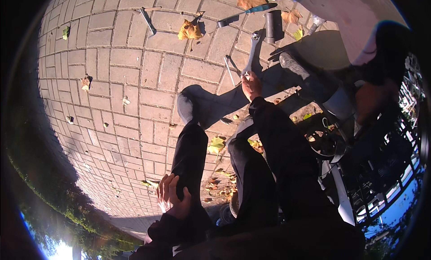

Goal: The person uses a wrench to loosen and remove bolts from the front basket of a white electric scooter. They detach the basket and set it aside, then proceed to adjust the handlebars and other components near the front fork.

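My right hand (251,87) reaches down to the brick paving, its fingers closed on the near end of a silver ratchet wrench (253,51). The wrench's round head points away from me. Just left of it lies a thin pale rod (230,70). Beyond the head is a dark grey tube (269,28), perhaps a long socket. A tool with a teal handle (261,8) lies farther off, to the tube's left. My left hand (173,195) rests on my left leg, fingers spread, with nothing in it.
A small metal tool (147,21) lies at the far left, near a yellow leaf (190,31). At right are a dark machine part with a round wheel (321,141) and a grey boot-like shape (310,78). Someone in light clothing (354,17) is at the upper right.
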The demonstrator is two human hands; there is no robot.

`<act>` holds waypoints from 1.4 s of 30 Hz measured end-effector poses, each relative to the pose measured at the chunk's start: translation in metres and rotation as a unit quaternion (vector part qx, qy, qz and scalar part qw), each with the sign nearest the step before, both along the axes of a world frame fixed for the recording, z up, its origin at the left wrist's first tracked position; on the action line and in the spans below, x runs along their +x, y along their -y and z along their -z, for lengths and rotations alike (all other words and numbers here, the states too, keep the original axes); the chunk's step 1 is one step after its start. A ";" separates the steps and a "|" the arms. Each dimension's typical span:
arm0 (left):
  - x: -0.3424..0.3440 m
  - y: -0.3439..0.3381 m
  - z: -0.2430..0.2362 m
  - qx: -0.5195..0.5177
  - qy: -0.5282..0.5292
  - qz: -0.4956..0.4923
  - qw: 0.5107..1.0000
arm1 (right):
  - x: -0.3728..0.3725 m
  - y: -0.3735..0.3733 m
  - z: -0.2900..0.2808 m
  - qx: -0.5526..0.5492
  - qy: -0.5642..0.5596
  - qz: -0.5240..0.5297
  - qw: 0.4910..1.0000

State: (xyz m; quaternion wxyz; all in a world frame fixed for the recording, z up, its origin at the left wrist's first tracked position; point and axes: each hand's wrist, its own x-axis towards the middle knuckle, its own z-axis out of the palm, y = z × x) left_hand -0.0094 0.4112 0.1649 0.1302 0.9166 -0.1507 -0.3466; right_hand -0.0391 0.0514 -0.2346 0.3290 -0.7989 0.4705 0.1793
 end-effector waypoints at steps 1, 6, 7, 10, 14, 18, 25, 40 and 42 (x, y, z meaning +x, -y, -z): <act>0.002 -0.001 0.000 -0.006 -0.003 -0.008 1.000 | 0.007 0.010 0.000 -0.010 0.043 0.027 0.999; 0.015 -0.007 0.002 -0.012 0.002 -0.031 0.999 | 0.072 0.067 0.005 -0.130 0.099 0.029 0.986; 0.017 -0.009 0.003 -0.016 0.012 -0.035 0.999 | 0.089 0.082 0.008 -0.186 0.082 0.016 0.979; 0.024 -0.012 0.004 -0.017 0.023 -0.046 0.999 | 0.122 0.125 0.026 -0.305 0.014 0.001 0.952; 0.033 -0.011 0.005 -0.018 0.029 -0.052 0.998 | 0.130 0.177 0.062 -0.199 -0.052 -0.045 0.978; 0.035 -0.007 0.006 -0.011 0.039 -0.044 0.998 | 0.120 0.184 0.079 -0.196 0.027 -0.108 0.974; -0.003 -0.018 0.000 -0.013 0.015 -0.050 0.999 | 0.109 0.075 -0.045 0.291 0.174 0.431 0.837; 0.004 0.098 -0.167 -0.266 -0.484 -0.233 0.801 | -0.102 -0.175 -0.573 0.382 0.250 0.095 0.884; 0.009 0.141 -0.216 -0.264 -0.470 -0.125 0.833 | -0.111 -0.147 -0.611 0.357 0.252 0.137 0.889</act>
